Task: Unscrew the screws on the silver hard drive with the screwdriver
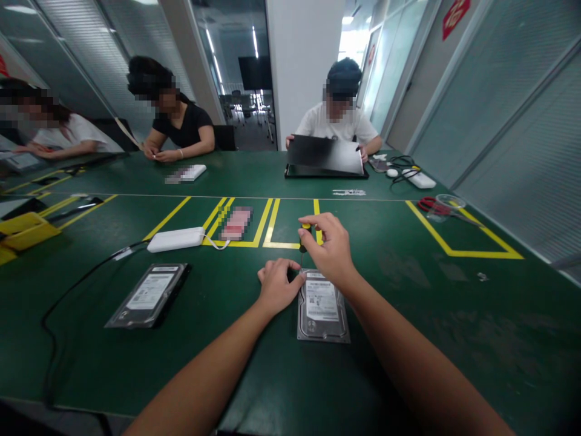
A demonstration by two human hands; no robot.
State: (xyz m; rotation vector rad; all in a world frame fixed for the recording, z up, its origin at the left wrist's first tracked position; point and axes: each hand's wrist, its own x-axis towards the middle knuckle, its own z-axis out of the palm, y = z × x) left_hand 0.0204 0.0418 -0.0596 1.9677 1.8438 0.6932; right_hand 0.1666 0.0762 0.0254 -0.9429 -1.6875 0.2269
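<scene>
2 forearms [218,363] extend, right grip [331,245] pinched round 1 screwdriver [303,244], left grip [278,286] loosely curled against 1 of 2 hard drives [322,306].

A long green table [91,369] marked with yellow tape [485,255] spans the room. Behind it stand a white pillar [304,66] and a black chair [225,138]. Slatted blinds [86,66] line the left; a glass partition [512,121] runs along the right. Through glass, a dark screen [255,73] hangs near strip lights [255,42]; a window [353,43] glares white. A red decoration [456,18] hangs upper right.
</scene>
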